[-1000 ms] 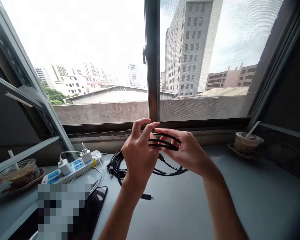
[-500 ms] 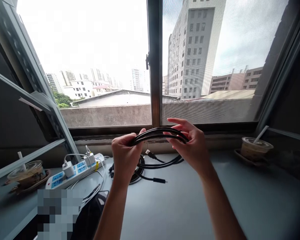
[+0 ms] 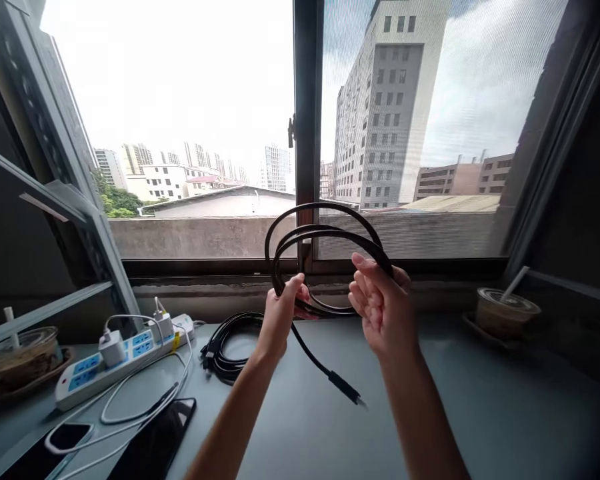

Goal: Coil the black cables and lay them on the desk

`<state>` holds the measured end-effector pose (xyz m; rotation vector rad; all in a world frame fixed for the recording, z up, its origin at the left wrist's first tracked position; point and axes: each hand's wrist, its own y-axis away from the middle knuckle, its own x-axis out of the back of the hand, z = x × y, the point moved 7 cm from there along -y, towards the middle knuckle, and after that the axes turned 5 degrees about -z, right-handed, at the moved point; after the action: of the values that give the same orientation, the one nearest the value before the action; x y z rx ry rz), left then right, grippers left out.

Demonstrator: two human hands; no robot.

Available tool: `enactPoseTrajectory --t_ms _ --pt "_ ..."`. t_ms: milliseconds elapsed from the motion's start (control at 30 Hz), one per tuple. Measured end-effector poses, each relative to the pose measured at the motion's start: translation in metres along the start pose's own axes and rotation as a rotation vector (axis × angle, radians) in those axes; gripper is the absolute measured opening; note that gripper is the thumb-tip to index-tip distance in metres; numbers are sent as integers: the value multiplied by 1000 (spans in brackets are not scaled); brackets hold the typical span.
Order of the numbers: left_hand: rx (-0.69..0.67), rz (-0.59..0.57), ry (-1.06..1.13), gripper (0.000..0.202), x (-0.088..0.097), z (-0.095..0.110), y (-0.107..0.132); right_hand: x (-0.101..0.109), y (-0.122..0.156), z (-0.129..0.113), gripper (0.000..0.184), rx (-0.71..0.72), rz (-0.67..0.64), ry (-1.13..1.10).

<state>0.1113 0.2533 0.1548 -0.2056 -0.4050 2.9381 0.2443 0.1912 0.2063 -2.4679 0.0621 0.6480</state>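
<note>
My left hand [image 3: 281,313] is closed around the lower left of a coiled black cable [image 3: 325,235], which stands upright in loops in front of the window. Its loose end with a plug [image 3: 347,390] hangs down over the grey table [image 3: 480,413]. My right hand [image 3: 383,303] is at the coil's right side, palm toward me, with the loops running behind the fingers. A second coil of black cable [image 3: 227,343] lies on the table to the left of my left hand.
A white power strip [image 3: 115,353] with chargers and white leads sits at the left. Two phones [image 3: 155,440] lie at the near left. An iced drink with a straw [image 3: 507,310] stands at the right, another drink [image 3: 17,350] at the far left.
The coil has been lifted and turned from lying flat between my hands to standing upright. Both hands rose, and the plug end now dangles lower right.
</note>
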Motion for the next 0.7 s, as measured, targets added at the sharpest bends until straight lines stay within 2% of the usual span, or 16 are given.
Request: enactPoseTrajectory --t_ms 67,167,267,333,400,467,533,633,700 --pt "108 -130 6 39 -9 -7 2 -2 1 -2 51 66 -50 45" --pt "187 -308 17 35 -13 -12 6 -1 0 -2 42 167 -101 90" --pt "254 -426 117 38 -18 -23 6 -6 -3 6 33 190 -170 46" --pt "197 -393 231 34 -19 -24 1 -12 -7 16 41 145 -221 -20" --pt "53 -290 323 32 -15 -16 -6 -16 -12 27 51 98 -243 -98" --pt "-96 -195 327 38 -9 -4 -9 -15 -18 37 53 69 -248 -133" --pt "-187 -120 259 43 1 10 -9 -11 -23 40 45 68 -243 -85" --pt "-213 -37 81 41 18 26 -6 -4 -26 37 24 92 -233 78" --pt "-195 -47 -39 38 24 33 -3 2 -26 30 45 125 -208 178"
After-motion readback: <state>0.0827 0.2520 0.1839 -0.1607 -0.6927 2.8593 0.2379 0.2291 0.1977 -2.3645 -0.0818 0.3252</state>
